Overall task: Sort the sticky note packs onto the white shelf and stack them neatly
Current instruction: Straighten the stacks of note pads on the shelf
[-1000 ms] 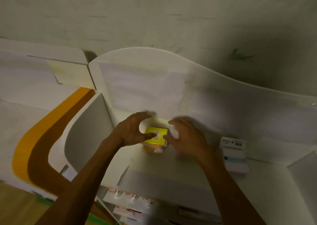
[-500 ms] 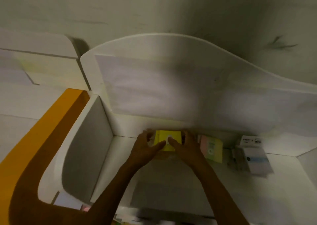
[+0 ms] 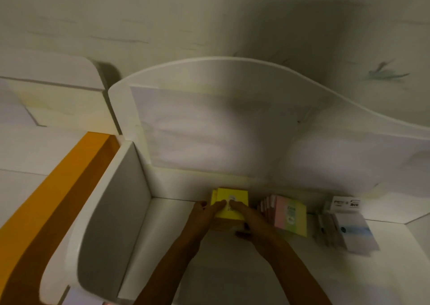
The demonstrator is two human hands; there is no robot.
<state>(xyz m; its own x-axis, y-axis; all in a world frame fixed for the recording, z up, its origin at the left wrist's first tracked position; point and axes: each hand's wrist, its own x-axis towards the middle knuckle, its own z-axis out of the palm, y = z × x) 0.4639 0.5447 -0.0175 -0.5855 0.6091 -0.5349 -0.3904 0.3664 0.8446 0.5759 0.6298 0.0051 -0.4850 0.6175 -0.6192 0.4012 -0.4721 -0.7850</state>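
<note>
head view: left hand and right hand grip the yellow pack stack on the white shelf, fingers pressing its top; uneven pressure could skew it.

both hands on yellow pack, left hand, right hand, white shelf
</note>
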